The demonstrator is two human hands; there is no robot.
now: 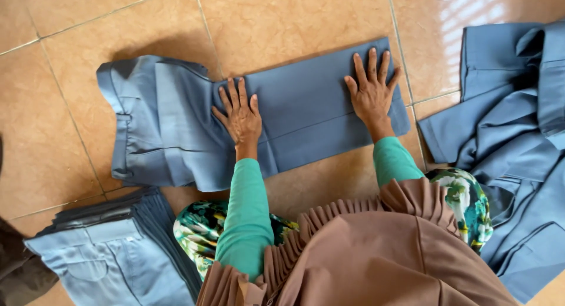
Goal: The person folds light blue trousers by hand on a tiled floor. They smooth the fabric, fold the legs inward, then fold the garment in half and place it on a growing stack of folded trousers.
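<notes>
A pair of grey-blue trousers (306,106) lies folded lengthwise on the tan floor tiles, waistband to the left. My left hand (240,114) rests flat on the cloth near its middle, fingers spread. At the folded leg end on the right, my right hand (372,89) presses down the same way, palm on the fabric. Neither hand grips anything. Both arms wear green sleeves.
A stack of folded garments (112,253), light blue on top, sits at the lower left. A loose heap of grey-blue clothes (518,141) lies at the right. A brown pleated cloth and floral fabric (365,247) cover my lap at the bottom.
</notes>
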